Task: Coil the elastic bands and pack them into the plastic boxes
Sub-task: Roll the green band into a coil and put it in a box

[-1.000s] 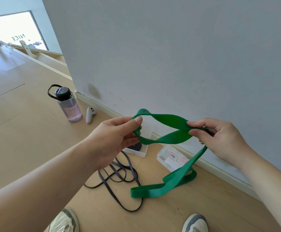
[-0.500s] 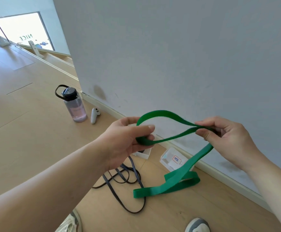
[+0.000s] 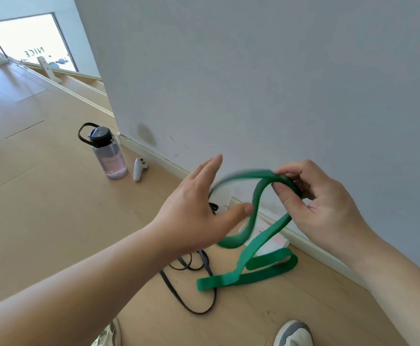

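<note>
Our right hand point(image 3: 321, 208) has its grip clamped on the green elastic band point(image 3: 258, 275), thumb and fingertips pinching the top of a raised loop in front of the wall point(image 3: 278, 83). Our left hand point(image 3: 199, 211) has its grip apart, fingers straight. Its thumb is by the loop's blurred side, and we cannot tell whether it touches. The rest of the band trails down onto the wooden floor point(image 3: 54, 221), crossing a clear plastic box point(image 3: 278, 239) by the skirting. A black band point(image 3: 204, 262) lies tangled just beside it. A water bottle point(image 3: 109, 156) and a white controller point(image 3: 139, 168) stand well apart.
</note>
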